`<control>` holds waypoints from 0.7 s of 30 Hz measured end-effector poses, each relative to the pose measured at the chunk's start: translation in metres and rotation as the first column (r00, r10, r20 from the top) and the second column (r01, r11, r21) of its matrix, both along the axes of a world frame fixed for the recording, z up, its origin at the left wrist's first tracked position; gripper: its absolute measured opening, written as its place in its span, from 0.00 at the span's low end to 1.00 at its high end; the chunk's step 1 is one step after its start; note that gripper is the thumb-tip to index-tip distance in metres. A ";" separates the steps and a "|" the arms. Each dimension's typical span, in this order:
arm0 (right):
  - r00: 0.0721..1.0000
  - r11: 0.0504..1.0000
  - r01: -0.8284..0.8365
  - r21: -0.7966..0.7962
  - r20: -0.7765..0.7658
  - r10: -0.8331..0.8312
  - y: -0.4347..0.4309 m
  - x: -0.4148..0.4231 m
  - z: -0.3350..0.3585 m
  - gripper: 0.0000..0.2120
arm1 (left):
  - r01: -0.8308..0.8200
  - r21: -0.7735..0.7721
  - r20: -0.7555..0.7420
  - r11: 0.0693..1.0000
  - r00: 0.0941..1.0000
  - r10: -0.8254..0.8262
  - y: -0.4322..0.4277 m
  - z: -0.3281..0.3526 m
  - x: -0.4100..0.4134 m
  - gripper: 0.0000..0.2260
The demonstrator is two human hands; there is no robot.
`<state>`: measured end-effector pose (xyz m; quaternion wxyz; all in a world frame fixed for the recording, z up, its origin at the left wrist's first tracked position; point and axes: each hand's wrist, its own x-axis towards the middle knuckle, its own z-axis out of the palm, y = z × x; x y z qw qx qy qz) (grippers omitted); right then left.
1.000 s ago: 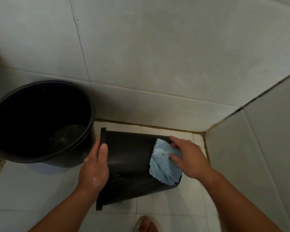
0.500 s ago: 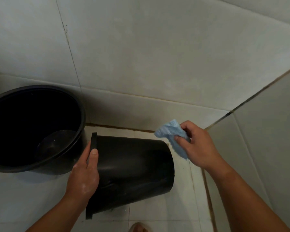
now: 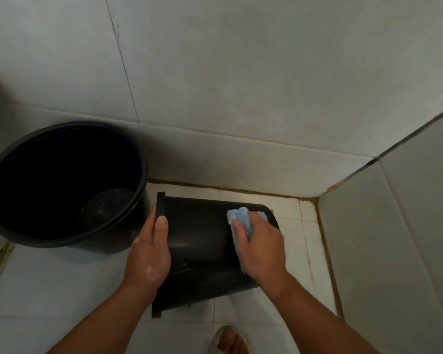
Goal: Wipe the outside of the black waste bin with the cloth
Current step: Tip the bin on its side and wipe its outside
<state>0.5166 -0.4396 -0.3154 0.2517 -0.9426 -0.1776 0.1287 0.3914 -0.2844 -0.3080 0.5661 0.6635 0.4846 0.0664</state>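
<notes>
Half the cloth [image 3: 241,216] beneath the right hand [image 3: 262,247]

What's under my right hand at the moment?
The blue cloth, pressed against the side of the black waste bin. The right hand covers most of it; only its edges show.

Bare forearms end in the bare left hand [image 3: 149,254] and right hand [image 3: 262,247]; a pale open-toed sandal [image 3: 219,338] covers one foot.
</notes>
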 end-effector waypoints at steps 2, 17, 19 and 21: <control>0.989 0.988 -0.143 0.052 -0.026 0.144 0.022 -0.035 0.003 0.17 | -0.014 -0.012 0.006 1.000 1.000 0.014 0.000 -0.001 0.000 0.22; 0.993 0.995 -0.087 0.050 0.090 0.082 0.004 -0.024 -0.017 0.20 | -0.028 -0.036 0.038 0.999 0.999 0.030 0.005 -0.008 0.003 0.22; 0.994 0.989 -0.086 0.119 0.080 0.077 0.011 -0.024 -0.014 0.21 | -0.023 -0.010 0.023 1.000 0.999 0.023 0.002 -0.006 -0.001 0.22; 0.999 0.980 -0.037 0.195 0.015 0.035 0.010 -0.010 -0.010 0.26 | 0.034 0.060 0.037 0.998 0.999 -0.037 -0.004 -0.005 -0.009 0.23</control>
